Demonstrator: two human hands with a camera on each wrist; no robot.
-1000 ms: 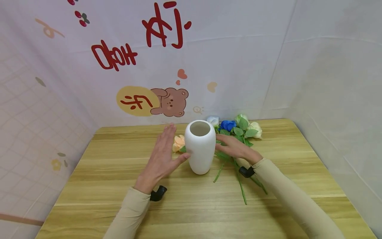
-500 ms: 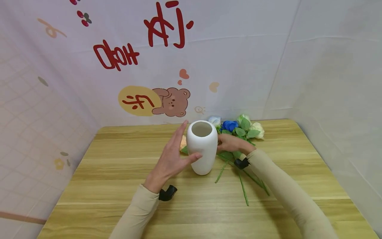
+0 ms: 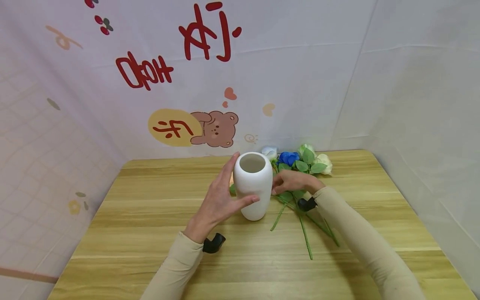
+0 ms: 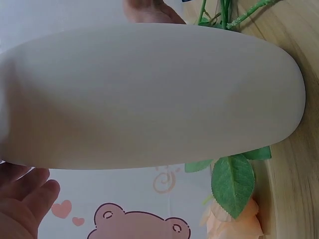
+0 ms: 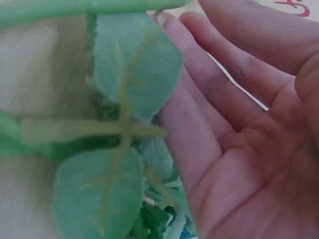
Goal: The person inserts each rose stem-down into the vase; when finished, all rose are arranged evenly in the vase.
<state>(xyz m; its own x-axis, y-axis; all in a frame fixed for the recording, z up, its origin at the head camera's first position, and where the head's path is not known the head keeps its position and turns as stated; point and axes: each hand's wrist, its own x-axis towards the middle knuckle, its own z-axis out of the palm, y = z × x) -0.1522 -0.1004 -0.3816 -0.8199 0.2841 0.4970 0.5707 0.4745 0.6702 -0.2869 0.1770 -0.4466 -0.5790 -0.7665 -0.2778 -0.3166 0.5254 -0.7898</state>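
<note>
A white vase (image 3: 258, 181) stands upright near the middle of the table. My left hand (image 3: 217, 200) holds it from the left, thumb across its front; the fingertips (image 4: 42, 196) show beside it in the left wrist view. To the vase's right, my right hand (image 3: 296, 182) has curled fingers. In the right wrist view, its thumb and forefinger meet at a green rose stem (image 5: 99, 7), seemingly pinching it; which bloom it belongs to is hidden. A peach rose (image 4: 234, 221) lies behind the vase, mostly hidden from the head view.
Several loose roses lie at the back right, among them a blue rose (image 3: 288, 158) and a cream rose (image 3: 323, 163). Their stems (image 3: 305, 237) point toward the front of the wooden table (image 3: 150, 216). A printed cloth (image 3: 300, 75) hangs behind.
My left hand has moved right onto the vase, its thumb now across the front. The right hand's fingers have curled together near the stems. The vase stays in place.
</note>
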